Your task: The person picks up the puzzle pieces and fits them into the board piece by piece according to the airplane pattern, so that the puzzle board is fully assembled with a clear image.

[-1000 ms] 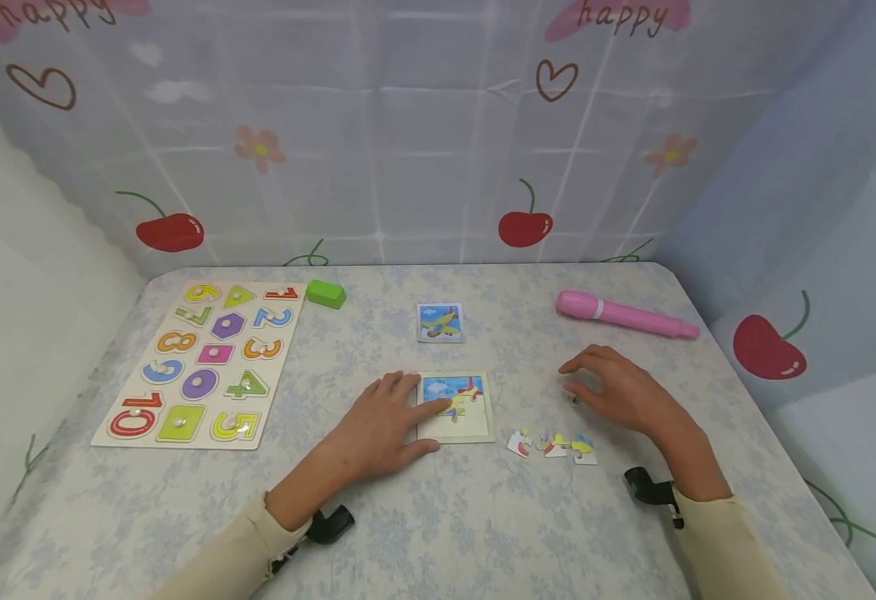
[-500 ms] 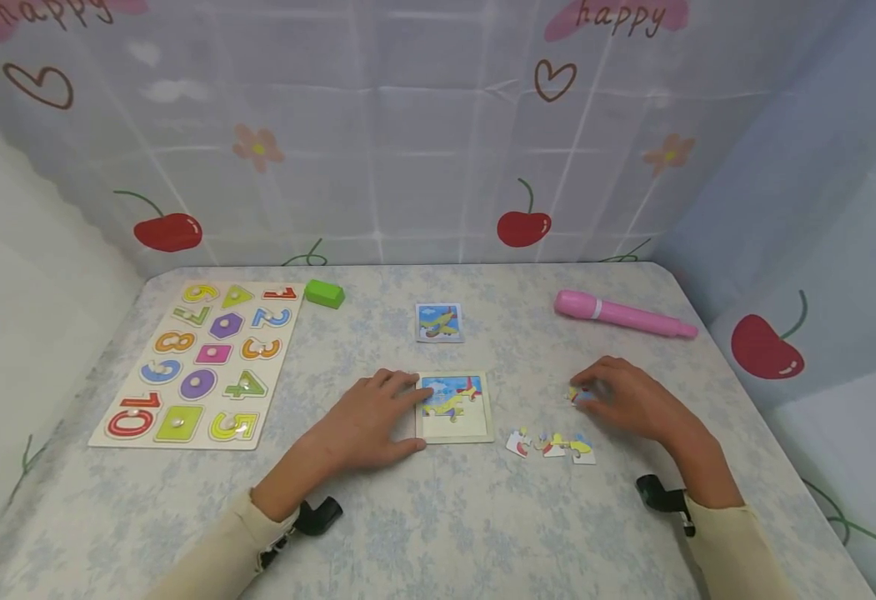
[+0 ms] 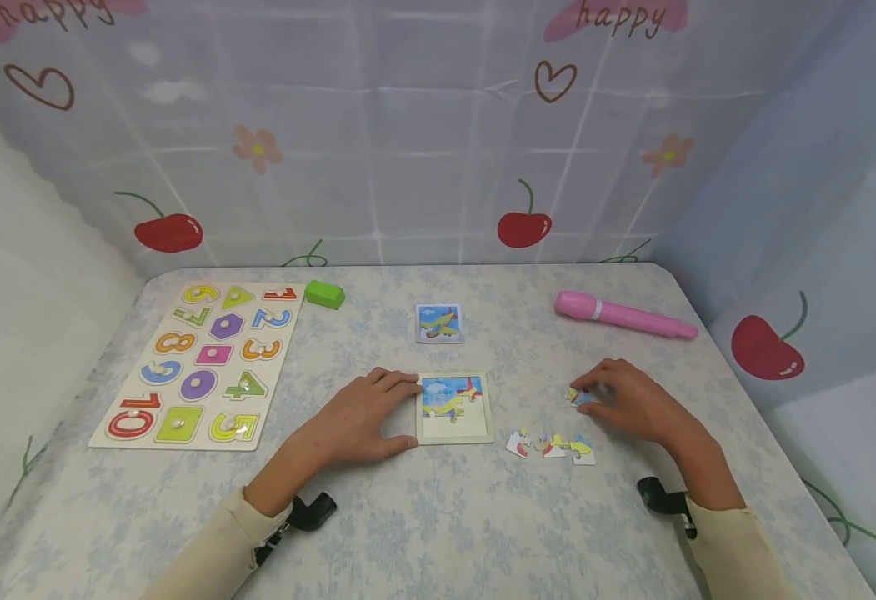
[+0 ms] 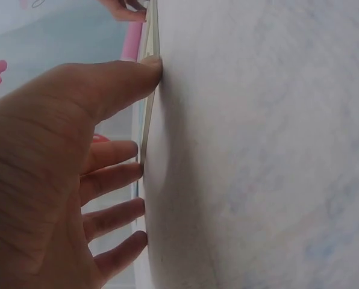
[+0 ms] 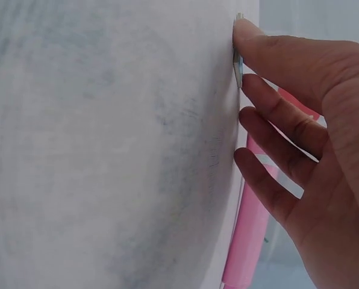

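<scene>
My left hand (image 3: 353, 418) rests at the left side of a small square puzzle tray (image 3: 473, 427), thumb and fingertips fairly straight against its edge. Joined pieces of an airplane picture fill the upper part of the tray; its lower part is bare. Right of the tray, my right hand (image 3: 627, 402) pinches a jigsaw puzzle piece (image 3: 579, 397) between thumb and index finger. The right wrist view has this piece (image 5: 238, 67) edge-on, close to the tabletop, with the other fingers spread below. Several loose puzzle pieces (image 3: 582, 450) lie nearer me, between tray and right hand.
Behind the tray lies a small airplane picture card (image 3: 439, 323). A board of numbers and shapes (image 3: 272, 392) occupies the left side, with a green block (image 3: 324, 294) at its far corner. At the back right lies a pink wand-shaped thing (image 3: 625, 315).
My left hand has drawn back left from the puzzle pieces to the tray's edge. My right fingers have lowered and closed on the loose piece beside them.
</scene>
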A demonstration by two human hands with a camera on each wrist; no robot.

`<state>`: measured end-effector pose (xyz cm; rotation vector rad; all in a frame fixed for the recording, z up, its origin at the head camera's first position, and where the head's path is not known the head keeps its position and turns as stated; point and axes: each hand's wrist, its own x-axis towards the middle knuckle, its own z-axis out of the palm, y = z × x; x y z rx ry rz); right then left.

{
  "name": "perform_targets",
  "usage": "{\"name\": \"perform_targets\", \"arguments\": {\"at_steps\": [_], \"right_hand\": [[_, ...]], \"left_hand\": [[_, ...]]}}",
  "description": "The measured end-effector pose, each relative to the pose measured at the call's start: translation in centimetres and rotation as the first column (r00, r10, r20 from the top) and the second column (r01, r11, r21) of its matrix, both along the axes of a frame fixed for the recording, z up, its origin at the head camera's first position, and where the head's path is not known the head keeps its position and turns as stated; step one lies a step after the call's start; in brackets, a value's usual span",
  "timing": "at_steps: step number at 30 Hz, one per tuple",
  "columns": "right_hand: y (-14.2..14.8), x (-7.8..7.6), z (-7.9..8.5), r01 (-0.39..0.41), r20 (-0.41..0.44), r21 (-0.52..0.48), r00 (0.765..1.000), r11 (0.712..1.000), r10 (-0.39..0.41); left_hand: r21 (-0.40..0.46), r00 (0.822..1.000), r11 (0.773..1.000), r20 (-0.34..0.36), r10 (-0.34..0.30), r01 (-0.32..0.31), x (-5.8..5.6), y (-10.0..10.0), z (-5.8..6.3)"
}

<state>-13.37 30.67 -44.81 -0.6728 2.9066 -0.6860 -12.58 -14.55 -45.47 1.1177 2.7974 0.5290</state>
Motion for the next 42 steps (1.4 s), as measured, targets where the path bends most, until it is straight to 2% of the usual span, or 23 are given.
{"name": "perform_targets", "arguments": {"at_steps": [9,19,24,31,42], "right_hand": [[-0.1,0.0,0.0,0.008,0.024,0.024,1.0,1.0,-0.009],[-1.3,-0.3,0.8,-0.019,-0.02,0.05,1.0,0.999,0.021],[-2.2,-0.3,1.1,-0.046,-0.047,0.036,0.998,0.998,0.048],[-3.9,-0.6,1.2,-0.049,-0.006,0.034,0.999,0.998,0.049],[-6.7,-1.2,1.2,-0.096,-0.007,0.054,0.995,0.994,0.097]], "left_hand": [[0.012,1.0,1.0,0.003,0.009,-0.009,0.0,-0.1,-0.2],[-0.003,1.0,1.0,-0.023,0.01,-0.01,0.1,-0.1,-0.3],[-0.01,1.0,1.0,-0.018,0.017,-0.017,0.1,-0.1,-0.3],[-0.015,1.0,1.0,-0.013,0.023,-0.023,0.0,0.0,-0.3],[-0.021,1.0,1.0,-0.003,0.023,-0.023,-0.1,0.0,-0.3]]}}
